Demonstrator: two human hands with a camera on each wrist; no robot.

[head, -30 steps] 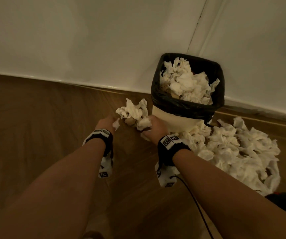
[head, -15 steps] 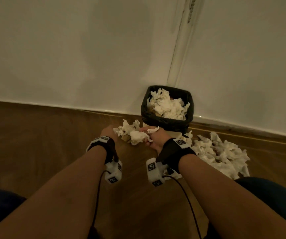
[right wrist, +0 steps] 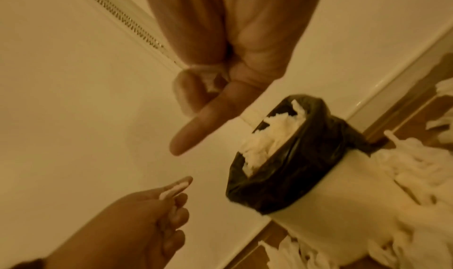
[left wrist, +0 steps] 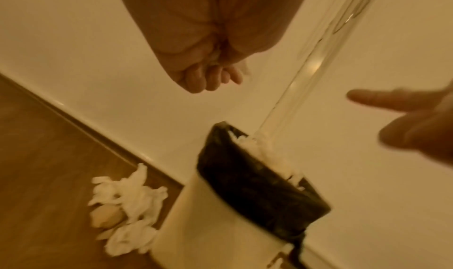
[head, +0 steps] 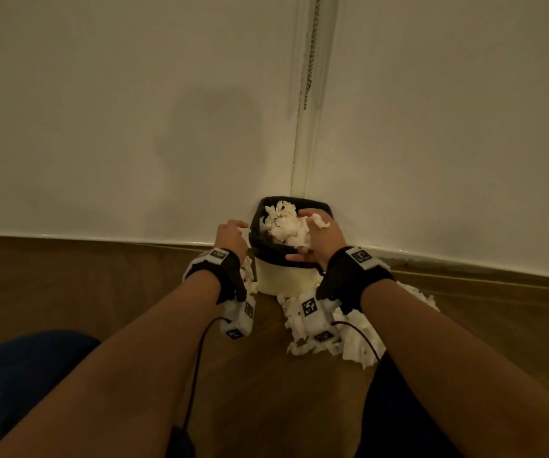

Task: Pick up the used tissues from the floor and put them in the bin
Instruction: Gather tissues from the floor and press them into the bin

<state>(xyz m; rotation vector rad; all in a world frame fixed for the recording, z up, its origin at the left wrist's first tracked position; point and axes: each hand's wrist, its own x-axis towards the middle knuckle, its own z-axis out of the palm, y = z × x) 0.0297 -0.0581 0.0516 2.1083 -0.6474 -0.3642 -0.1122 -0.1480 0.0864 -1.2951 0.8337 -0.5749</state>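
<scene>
A cream bin (head: 283,279) with a black liner (left wrist: 257,191) stands against the wall, heaped with white tissues (head: 283,229). My right hand (head: 316,233) hovers over the bin's right side. Its fingers (right wrist: 193,91) curl round a small tissue scrap (right wrist: 210,84), with the thumb sticking out. Just left of the bin's rim, my left hand (head: 233,234) has curled fingers (left wrist: 213,79) that seem to pinch a thin white sliver of tissue (right wrist: 175,188). A big pile of used tissues (head: 352,342) lies on the floor right of the bin. A smaller bunch (left wrist: 132,195) lies at its left.
The bin sits in a corner of white walls (head: 134,127) above a wooden floor (head: 68,292). A beaded chain (head: 312,44) hangs down the wall seam behind it. A beige lump (left wrist: 105,217) rests among the left tissues. My knees fill the lower corners of the head view.
Both hands rose from the floor beside the bin to its rim. The clump they carried between them is gone from their grip and the bin's heap looks fuller. The head view pulled back.
</scene>
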